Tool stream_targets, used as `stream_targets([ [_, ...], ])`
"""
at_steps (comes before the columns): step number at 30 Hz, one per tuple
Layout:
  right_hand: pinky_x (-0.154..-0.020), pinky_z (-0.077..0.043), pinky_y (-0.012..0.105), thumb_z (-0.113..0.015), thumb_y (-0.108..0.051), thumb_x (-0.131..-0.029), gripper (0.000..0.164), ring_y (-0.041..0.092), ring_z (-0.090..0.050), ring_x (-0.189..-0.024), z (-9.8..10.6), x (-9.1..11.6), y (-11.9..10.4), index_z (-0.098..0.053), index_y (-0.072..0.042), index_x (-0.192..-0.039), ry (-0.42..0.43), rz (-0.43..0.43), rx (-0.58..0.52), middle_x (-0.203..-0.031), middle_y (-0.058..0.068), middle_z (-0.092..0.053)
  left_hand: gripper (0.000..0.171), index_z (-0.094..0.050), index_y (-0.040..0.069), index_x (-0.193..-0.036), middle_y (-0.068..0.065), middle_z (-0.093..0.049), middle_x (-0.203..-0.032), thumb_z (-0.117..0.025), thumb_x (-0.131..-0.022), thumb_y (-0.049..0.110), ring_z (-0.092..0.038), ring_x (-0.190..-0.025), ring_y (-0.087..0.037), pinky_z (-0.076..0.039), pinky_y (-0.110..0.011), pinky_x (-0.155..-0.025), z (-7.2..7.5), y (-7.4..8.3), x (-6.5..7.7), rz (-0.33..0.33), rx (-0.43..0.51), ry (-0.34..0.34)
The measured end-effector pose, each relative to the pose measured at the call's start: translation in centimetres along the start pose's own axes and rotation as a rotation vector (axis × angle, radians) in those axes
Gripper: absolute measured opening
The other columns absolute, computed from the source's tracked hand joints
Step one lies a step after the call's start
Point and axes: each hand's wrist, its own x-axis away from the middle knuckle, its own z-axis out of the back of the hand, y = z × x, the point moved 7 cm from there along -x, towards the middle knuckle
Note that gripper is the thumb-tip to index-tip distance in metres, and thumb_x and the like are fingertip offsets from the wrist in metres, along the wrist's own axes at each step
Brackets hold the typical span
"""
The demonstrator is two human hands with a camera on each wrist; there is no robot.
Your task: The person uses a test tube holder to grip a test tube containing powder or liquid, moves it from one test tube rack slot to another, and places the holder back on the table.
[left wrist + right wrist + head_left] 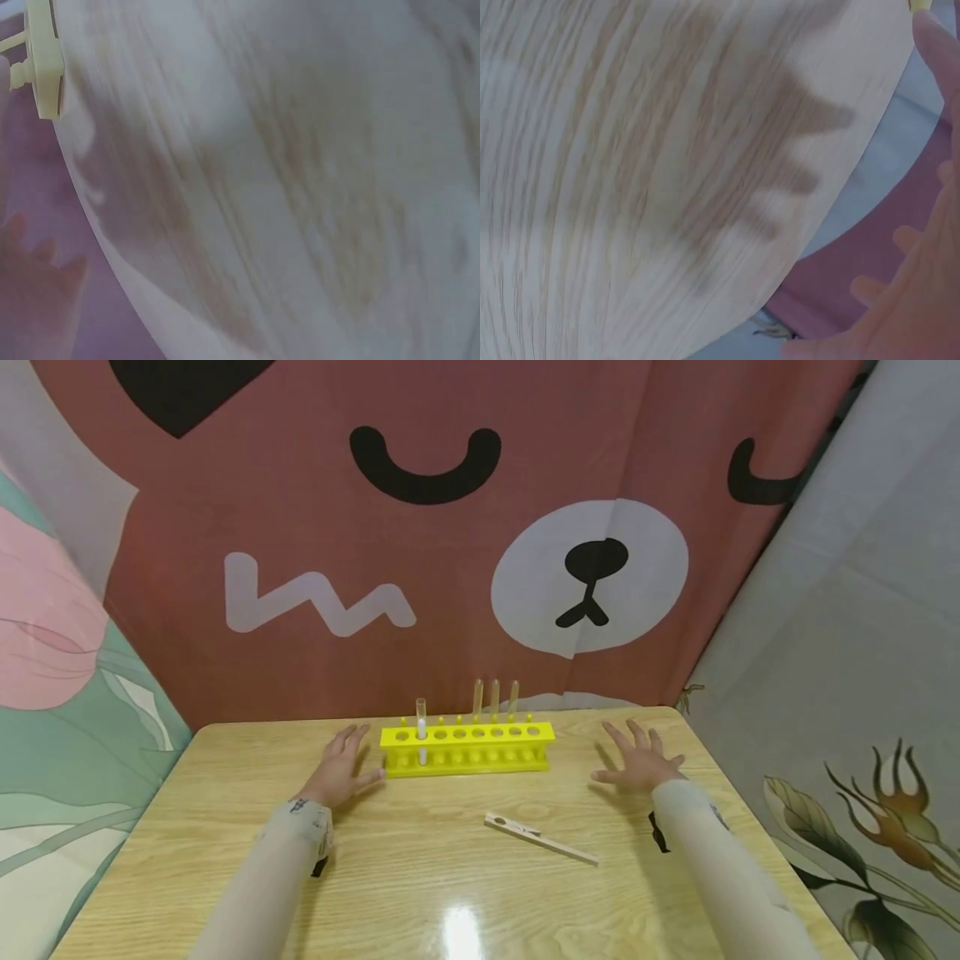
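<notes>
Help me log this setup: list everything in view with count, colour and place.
test-tube rack: 1, yellow, far side of table
white-filled tube: 1, clear, rack's second hole from left
other tubes: 3, clear, rack's rear right
clamp: 1, pale wood, table, before rack
table: 1, light wood, beneath rack and clamp
bear-print cloth: 1, reddish-brown, behind table
floral cloths: 2, green-pink left, grey right
sleeves: 2, pale, on both arms
wrist pieces: 2, black, below wrists
left grip: 1, bare, left of rack
right grip: 1, bare, right of rack
</notes>
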Motion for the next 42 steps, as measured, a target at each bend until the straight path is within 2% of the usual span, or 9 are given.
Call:
stream_targets([
  [3,-0.085,-0.005,0.095,-0.068,-0.062,-0.088,0.101,0.064,0.004,-0.143,-0.4,0.1,-0.7,-0.012,-0.025,-0.164,-0.018,0.022,-0.043,-0.164,0.027,0.002,0.083,-0.020,0.004,-0.159,-0.032,-0.017,-0.159,-0.069,-0.098,0.034,-0.027,-0.142,-0.055,-0.028,-0.070,-0.110,-0.4,-0.2,-0.3,-0.003,0.064,-0.017],
  [7,-0.085,-0.010,0.095,-0.067,-0.058,-0.092,0.096,0.065,0.001,-0.142,-0.8,0.2,-1.9,-0.015,-0.021,-0.163,-0.034,0.057,-0.092,-0.163,0.029,0.000,0.077,-0.021,0.003,-0.158,-0.032,-0.023,-0.157,-0.065,-0.101,0.031,-0.037,-0.138,-0.052,-0.030,-0.066,-0.112,-0.9,-0.4,-0.6,0.017,0.148,-0.028],
  [13,-0.089,-0.026,0.089,-0.064,-0.054,-0.096,0.089,0.063,-0.011,-0.140,-1.5,0.1,-3.5,-0.017,-0.018,-0.163,-0.045,0.118,-0.103,-0.160,0.031,-0.011,0.072,-0.023,-0.002,-0.156,-0.031,-0.026,-0.157,-0.063,-0.103,0.027,-0.035,-0.141,-0.049,-0.026,-0.063,-0.116,-1.6,-0.3,-0.8,0.046,0.258,-0.018],
  [17,-0.091,-0.036,0.081,-0.064,-0.052,-0.097,0.087,0.061,-0.020,-0.138,-1.8,0.2,-4.8,-0.018,-0.017,-0.162,-0.055,0.173,-0.120,-0.155,0.033,-0.021,0.065,-0.030,-0.005,-0.150,-0.031,-0.033,-0.153,-0.063,-0.102,0.024,-0.037,-0.140,-0.047,-0.027,-0.061,-0.116,-2.1,-0.5,-0.8,0.050,0.310,0.000],
  [22,-0.094,-0.040,0.075,-0.065,-0.049,-0.097,0.082,0.056,-0.032,-0.134,-2.2,0.4,-6.5,-0.026,-0.015,-0.161,-0.067,0.229,-0.140,-0.148,0.033,-0.035,0.056,-0.035,-0.009,-0.143,-0.033,-0.037,-0.149,-0.063,-0.102,0.018,-0.038,-0.140,-0.047,-0.029,-0.058,-0.117,-2.5,-0.4,-1.0,0.051,0.372,0.023],
  [29,-0.095,-0.046,0.064,-0.065,-0.045,-0.099,0.076,0.042,-0.049,-0.122,-3.2,1.0,-8.4,-0.032,-0.011,-0.158,-0.124,0.266,-0.190,-0.137,0.026,-0.046,0.048,-0.036,-0.006,-0.142,-0.032,-0.038,-0.151,-0.060,-0.103,0.008,-0.041,-0.140,-0.045,-0.037,-0.051,-0.113,-3.4,-0.5,-1.4,0.117,0.530,0.044],
  [36,-0.092,-0.049,0.054,-0.066,-0.039,-0.099,0.057,0.032,-0.057,-0.109,-4.5,1.5,-10.1,-0.048,-0.003,-0.139,-0.183,0.321,-0.220,-0.121,0.017,-0.055,0.047,-0.040,-0.002,-0.144,-0.028,-0.043,-0.150,-0.059,-0.104,0.015,-0.043,-0.140,-0.041,-0.039,-0.049,-0.113,-4.1,-0.7,-1.7,0.172,0.572,0.071],
  [42,-0.091,-0.049,0.051,-0.065,-0.039,-0.100,0.047,0.029,-0.057,-0.107,-5.4,2.7,-11.5,-0.053,-0.005,-0.130,-0.263,0.378,-0.239,-0.118,0.013,-0.055,0.054,-0.040,0.001,-0.150,-0.024,-0.042,-0.153,-0.060,-0.104,0.021,-0.041,-0.141,-0.039,-0.037,-0.048,-0.114,-4.4,-0.4,-1.7,0.216,0.579,0.088],
])
